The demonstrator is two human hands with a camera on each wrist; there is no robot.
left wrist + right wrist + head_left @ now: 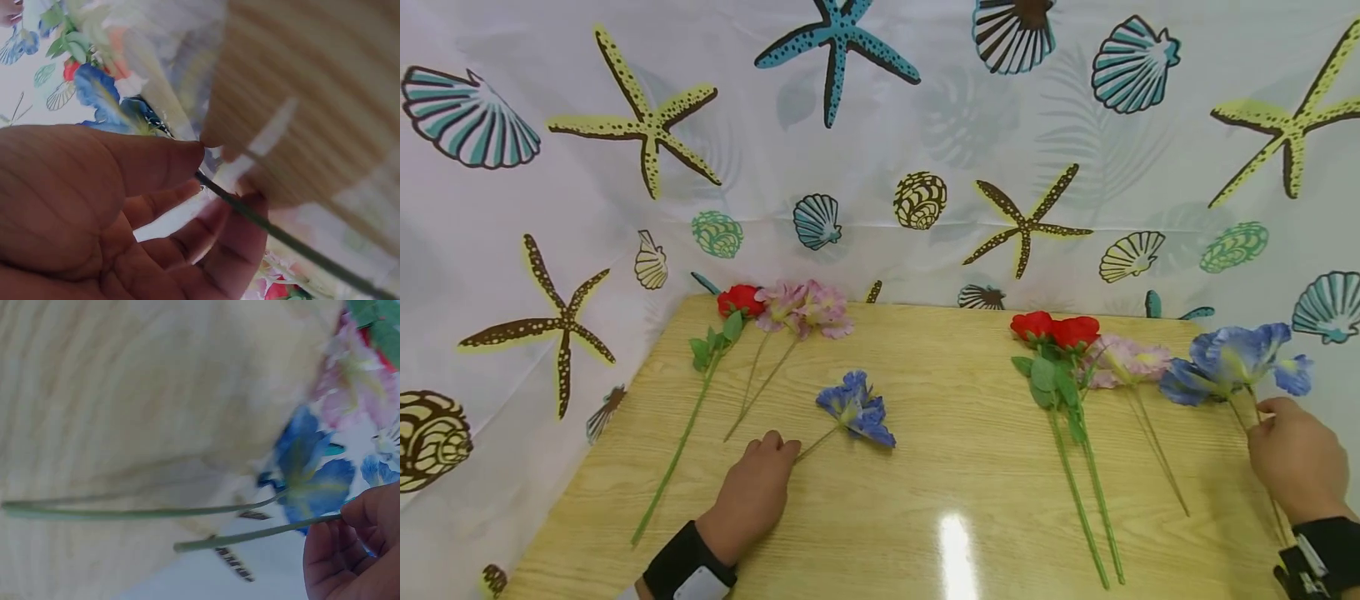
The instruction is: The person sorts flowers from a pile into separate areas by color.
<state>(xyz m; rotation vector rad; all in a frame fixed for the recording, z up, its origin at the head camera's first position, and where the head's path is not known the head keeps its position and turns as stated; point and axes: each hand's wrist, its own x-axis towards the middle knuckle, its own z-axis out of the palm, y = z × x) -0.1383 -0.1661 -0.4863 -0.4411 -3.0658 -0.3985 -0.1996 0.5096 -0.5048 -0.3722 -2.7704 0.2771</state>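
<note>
Blue flower (854, 410) pinched by its stem in left hand (752, 496), bloom seen near middle of counter (955, 483). At the counter's right end, a green stem (256, 536) is pinched by right hand (1298, 458), just below blue petals (1232, 358). Red flower (741, 300) and pink flowers (805, 308) laid back left; two red flowers (1052, 329) laid right of centre.

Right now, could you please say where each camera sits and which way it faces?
Head: head-worn, facing forward and down at the table; left hand and right hand show.
Left wrist: worn there, facing the left hand pinching a stem.
Right wrist: worn there, facing the right hand pinching another stem.
Head and right wrist share the right hand and blue petals.
</note>
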